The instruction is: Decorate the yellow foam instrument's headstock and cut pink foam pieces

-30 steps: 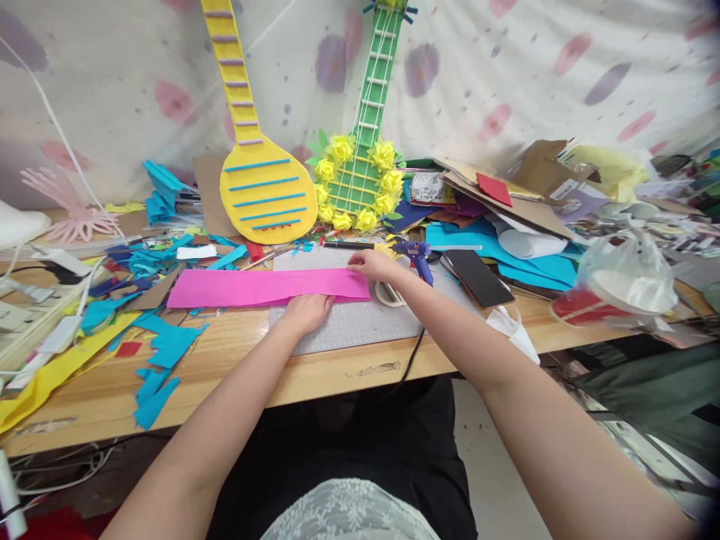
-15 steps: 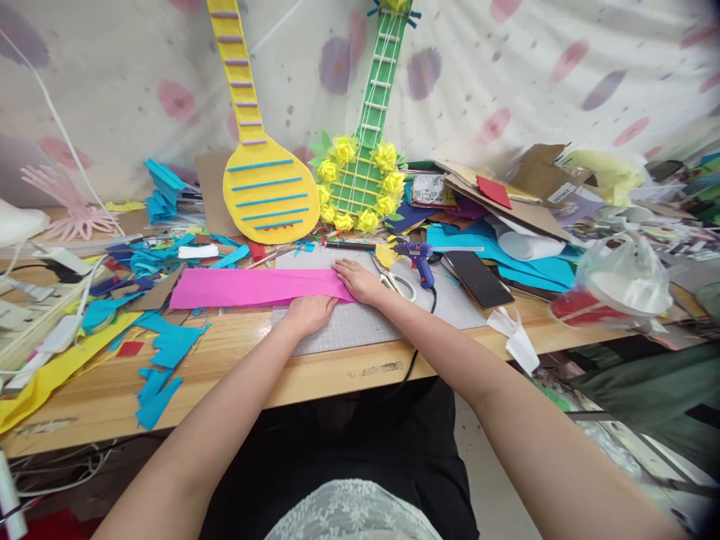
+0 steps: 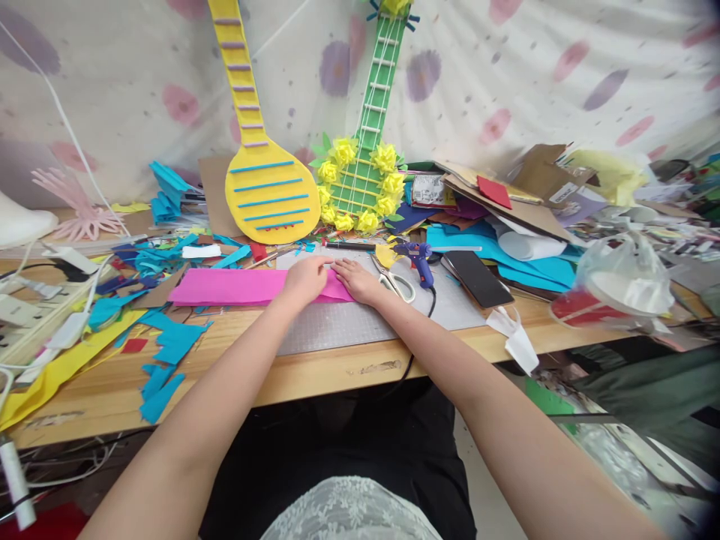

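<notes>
My right hand [image 3: 356,282] lay flat, fingers slightly spread, on the right end of a long magenta paper strip [image 3: 230,287] reaching leftward from the grey mat [image 3: 331,328] across the wooden bench [image 3: 225,375], my left hand [image 3: 305,279] over it just beside, its grip I couldn't tell.

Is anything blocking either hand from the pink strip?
Nothing visible. The right hand lies flat on the right end of the pink strip, and the left hand is right over it. The scissors lie beyond the right hand, not between.
</notes>
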`<state>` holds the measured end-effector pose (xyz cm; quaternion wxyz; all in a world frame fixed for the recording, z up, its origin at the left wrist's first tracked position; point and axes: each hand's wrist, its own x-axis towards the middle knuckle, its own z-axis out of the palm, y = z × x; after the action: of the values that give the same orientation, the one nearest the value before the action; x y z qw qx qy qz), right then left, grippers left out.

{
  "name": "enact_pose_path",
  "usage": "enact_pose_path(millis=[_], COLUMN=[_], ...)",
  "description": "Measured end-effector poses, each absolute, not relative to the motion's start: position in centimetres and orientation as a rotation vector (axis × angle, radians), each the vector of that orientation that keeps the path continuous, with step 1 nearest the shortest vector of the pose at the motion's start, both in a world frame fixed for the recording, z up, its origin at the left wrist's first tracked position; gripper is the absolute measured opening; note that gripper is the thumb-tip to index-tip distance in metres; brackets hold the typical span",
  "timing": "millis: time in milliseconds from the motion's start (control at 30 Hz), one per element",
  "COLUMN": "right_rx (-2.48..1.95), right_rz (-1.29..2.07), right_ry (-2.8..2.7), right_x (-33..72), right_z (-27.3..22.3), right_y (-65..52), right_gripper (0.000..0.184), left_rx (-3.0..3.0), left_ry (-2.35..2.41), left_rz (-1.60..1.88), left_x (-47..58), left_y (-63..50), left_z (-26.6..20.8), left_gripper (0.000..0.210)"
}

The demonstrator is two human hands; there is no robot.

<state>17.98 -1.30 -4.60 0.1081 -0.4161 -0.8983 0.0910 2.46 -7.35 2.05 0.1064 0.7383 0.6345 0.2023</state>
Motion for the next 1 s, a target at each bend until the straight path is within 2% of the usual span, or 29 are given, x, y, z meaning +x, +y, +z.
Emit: enact_pose_path(millis=[133, 233, 733, 1000], right_rx=[-1.224, -1.214, -1.208, -1.222], right_rz=[0.256, 0.258, 0.318, 0.389], right_ry=[-2.651, -2.679, -2.625, -2.578], right_x=[18.0, 18.0, 18.3, 15.4], right_z=[-4.5, -4.5, -3.4, -4.2], right_y=[-1.3, -1.0, -1.7, -4.3], right_gripper=[0.047, 0.048, 0.053, 0.065], left_rx=[2.375, 2.397, 2.440, 2.317], left_ry=[1.789, 1.776, 1.744, 1.707], left_rz=[0.168, 0.069, 0.068, 0.226], left_x=[3.7, 3.4, 2.5, 1.8], left_y=[-6.9, -7.4, -8.2, -7.4], left_z=[-0.9, -2.3, -2.7, -2.8], left_gripper=[0.052, 0.056, 0.059, 0.066])
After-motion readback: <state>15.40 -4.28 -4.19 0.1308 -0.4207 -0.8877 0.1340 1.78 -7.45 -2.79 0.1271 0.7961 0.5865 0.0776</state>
